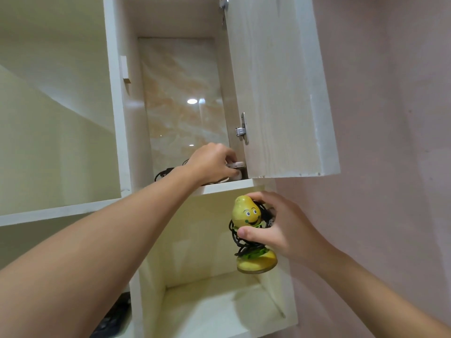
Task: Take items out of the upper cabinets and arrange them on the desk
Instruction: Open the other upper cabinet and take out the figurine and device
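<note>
The upper cabinet (185,23) stands open, its door (280,89) swung out to the right. My left hand (211,164) reaches onto the cabinet's bottom shelf (227,185) and grips a small white object (236,165) at the right inner corner; most of that object is hidden by my fingers. A black cable (162,173) lies on the shelf left of my wrist. Below the shelf, my right hand (278,228) holds a yellow pear-shaped toy (245,212) with a smiling face and a yellow base, wrapped in a black cord (240,241).
An open cubby (219,306) lies under the cabinet, behind the toy. Open shelves (61,211) extend to the left. A pink wall (390,142) fills the right side. Something dark (114,315) sits at the lower left behind the divider.
</note>
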